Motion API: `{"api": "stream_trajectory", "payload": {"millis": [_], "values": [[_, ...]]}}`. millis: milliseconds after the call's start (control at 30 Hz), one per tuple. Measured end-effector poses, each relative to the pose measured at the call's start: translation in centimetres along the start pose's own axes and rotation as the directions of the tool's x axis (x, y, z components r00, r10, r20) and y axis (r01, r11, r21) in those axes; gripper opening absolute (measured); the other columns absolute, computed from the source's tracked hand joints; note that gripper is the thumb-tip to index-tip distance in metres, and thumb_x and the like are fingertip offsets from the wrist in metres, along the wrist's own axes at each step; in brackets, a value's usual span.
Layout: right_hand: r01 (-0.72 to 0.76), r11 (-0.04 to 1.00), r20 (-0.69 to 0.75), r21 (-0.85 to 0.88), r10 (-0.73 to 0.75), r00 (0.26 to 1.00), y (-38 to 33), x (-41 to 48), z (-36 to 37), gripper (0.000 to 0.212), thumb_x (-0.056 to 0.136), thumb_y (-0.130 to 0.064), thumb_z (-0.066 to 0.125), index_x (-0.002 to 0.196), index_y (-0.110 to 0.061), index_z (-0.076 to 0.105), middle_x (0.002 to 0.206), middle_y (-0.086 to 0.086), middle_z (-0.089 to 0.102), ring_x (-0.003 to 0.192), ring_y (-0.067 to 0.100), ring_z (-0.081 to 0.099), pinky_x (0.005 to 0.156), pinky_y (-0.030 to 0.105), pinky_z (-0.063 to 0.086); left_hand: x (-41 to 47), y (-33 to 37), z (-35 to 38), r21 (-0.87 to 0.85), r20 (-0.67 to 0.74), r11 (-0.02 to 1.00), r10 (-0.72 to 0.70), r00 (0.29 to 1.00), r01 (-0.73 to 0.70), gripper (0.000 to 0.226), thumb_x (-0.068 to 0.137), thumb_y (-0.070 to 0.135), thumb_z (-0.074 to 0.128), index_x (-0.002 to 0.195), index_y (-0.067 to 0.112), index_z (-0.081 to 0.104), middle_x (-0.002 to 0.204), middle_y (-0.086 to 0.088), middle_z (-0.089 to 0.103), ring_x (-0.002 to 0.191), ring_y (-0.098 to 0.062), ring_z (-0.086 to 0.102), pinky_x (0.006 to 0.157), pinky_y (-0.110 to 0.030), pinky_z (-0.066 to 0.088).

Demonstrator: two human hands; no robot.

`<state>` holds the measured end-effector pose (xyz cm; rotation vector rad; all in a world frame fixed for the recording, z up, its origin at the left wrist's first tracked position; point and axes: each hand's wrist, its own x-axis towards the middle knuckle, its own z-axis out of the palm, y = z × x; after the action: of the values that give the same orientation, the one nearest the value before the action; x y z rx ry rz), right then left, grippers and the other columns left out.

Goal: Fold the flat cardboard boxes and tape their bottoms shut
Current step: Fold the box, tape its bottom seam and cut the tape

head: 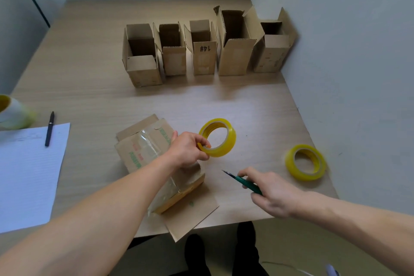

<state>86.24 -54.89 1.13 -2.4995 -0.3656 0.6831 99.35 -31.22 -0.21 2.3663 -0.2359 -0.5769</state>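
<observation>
We start with the table (89, 87), which fills most of the frame. A row of five folded boxes (201, 58) stands open-topped across upper centre, and we judge those done. A white paper sheet (29, 175) lies lower left.

The working box (143, 148) lies flattish at lower centre, partly under the left forearm. Its long axis runs from upper left toward the lower edge of the table. Clear tape (156, 188) shines along that axis. We can't tell whether the seam is fully covered.

The left hand (188, 150) is over the box's right side, fingers curled round the tape roll (230, 141), with the roll just right of the box. The right hand (271, 192) is at lower right of centre and grips a green cutter (244, 182). The blade points up-left at the gap below the roll.

The key relation is that the tape leaving the roll should sit between the two hands, though the left hand hides that stretch. We judge the cut comes next. The cutter hand is nearer and comes in from the lower right, with the blade close to the left fingers, so there's a risk.

A spare roll (291, 164) lies at far right, apart, and a pen (49, 129) rests on the sheet's top edge.
</observation>
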Motion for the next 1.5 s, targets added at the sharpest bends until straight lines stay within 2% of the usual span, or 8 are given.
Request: {"api": "stream_trajectory", "payload": {"millis": [600, 800, 1033, 1133, 1233, 1333, 1400, 1500], "values": [[0.004, 0.996, 0.014, -0.090, -0.003, 1.000, -3.0, 3.3, 0.7, 0.038, 0.094, -0.013, 0.040, 0.130, -0.025, 0.039, 0.108, 0.010, 0.063, 0.092, 0.031, 0.057, 0.080, 0.043, 0.049, 0.0, 0.0, -0.1, 0.019, -0.006, 1.000, 0.010, 1.000, -0.010, 0.019, 0.073, 0.032, 0.084, 0.084, 0.034, 0.069, 0.063, 0.020, 0.060, 0.075, 0.011, 0.049, 0.118, -0.050, 0.009], [-0.138, 0.971, 0.000, -0.196, 0.140, 0.990, -1.6, 3.8, 1.0, 0.030, 0.089, -0.009, 0.037, 0.116, -0.020, 0.044, 0.105, 0.009, 0.058, 0.091, 0.033, 0.056, 0.079, 0.044, 0.049, 0.1, -0.1, 0.0, -0.009, -0.003, 1.000, 0.018, 1.000, -0.018, 0.020, 0.071, 0.031, 0.085, 0.076, 0.038, 0.067, 0.057, 0.022, 0.058, 0.071, 0.012, 0.049, 0.118, -0.050, 0.011], [-0.249, 0.919, -0.019, -0.305, 0.255, 0.967, 1.6, 4.2, 1.2, 0.048, 0.093, -0.011, 0.043, 0.138, -0.025, 0.034, 0.111, 0.007, 0.045, 0.094, 0.033, 0.058, 0.071, 0.037, 0.042, 0.3, -0.3, 0.2, -0.004, -0.007, 1.000, 0.028, 1.000, -0.028, 0.019, 0.071, 0.031, 0.085, 0.081, 0.035, 0.070, 0.058, 0.022, 0.058, 0.070, 0.013, 0.049, 0.117, -0.050, 0.012], [-0.272, 0.917, 0.017, -0.292, 0.290, 0.957, 2.3, 4.6, 1.1, 0.043, 0.093, -0.021, 0.047, 0.135, -0.021, 0.041, 0.115, 0.007, 0.049, 0.096, 0.031, 0.057, 0.078, 0.040, 0.048, 0.3, -0.4, 0.2, -0.020, -0.003, 0.999, 0.027, 1.000, -0.027, 0.019, 0.071, 0.030, 0.085, 0.080, 0.035, 0.069, 0.058, 0.022, 0.058, 0.071, 0.013, 0.050, 0.118, -0.050, 0.010], [-0.075, 0.922, -0.231, -0.380, -0.016, 0.973, 1.5, 4.6, 0.1, 0.026, 0.087, -0.034, 0.056, 0.107, -0.018, 0.056, 0.103, 0.003, 0.057, 0.090, 0.029, 0.059, 0.071, 0.035, 0.044, 0.4, -0.4, 0.2, -0.030, 0.000, 0.999, 0.023, 1.000, -0.023, 0.019, 0.071, 0.030, 0.085, 0.080, 0.035, 0.069, 0.058, 0.021, 0.059, 0.071, 0.014, 0.050, 0.118, -0.050, 0.009], [0.215, 0.858, -0.447, -0.467, -0.439, 0.779, -0.8, 4.8, -1.7, 0.031, 0.077, -0.037, 0.067, 0.097, -0.019, 0.052, 0.098, 0.003, 0.057, 0.086, 0.028, 0.054, 0.074, 0.038, 0.043, 0.4, -0.5, 0.2, -0.017, 0.006, 1.000, 0.025, 1.000, -0.025, 0.020, 0.071, 0.031, 0.085, 0.079, 0.036, 0.067, 0.059, 0.022, 0.059, 0.072, 0.013, 0.052, 0.118, -0.050, 0.007], [0.278, 0.786, -0.358, -0.552, -0.525, 0.773, -2.6, 5.9, -2.7, 0.048, 0.076, -0.041, 0.070, 0.114, -0.018, 0.052, 0.108, 0.003, 0.060, 0.097, 0.027, 0.053, 0.091, 0.042, 0.042, 0.4, -0.6, 0.2, -0.016, 0.010, 0.999, 0.028, 1.000, -0.028, 0.021, 0.072, 0.030, 0.084, 0.076, 0.037, 0.065, 0.062, 0.021, 0.061, 0.075, 0.010, 0.054, 0.119, -0.051, 0.002], [0.204, 0.711, -0.186, -0.673, -0.430, 0.883, -4.4, 8.2, -3.1, 0.070, 0.079, -0.042, 0.066, 0.140, -0.019, 0.041, 0.104, 0.000, 0.065, 0.102, 0.026, 0.057, 0.110, 0.044, 0.030, 0.1, 0.0, 0.0, -0.015, 0.015, 0.999, 0.036, 0.999, -0.036, 0.022, 0.074, 0.028, 0.083, 0.073, 0.038, 0.064, 0.065, 0.018, 0.063, 0.080, 0.001, 0.058, 0.119, -0.049, -0.004]]}}
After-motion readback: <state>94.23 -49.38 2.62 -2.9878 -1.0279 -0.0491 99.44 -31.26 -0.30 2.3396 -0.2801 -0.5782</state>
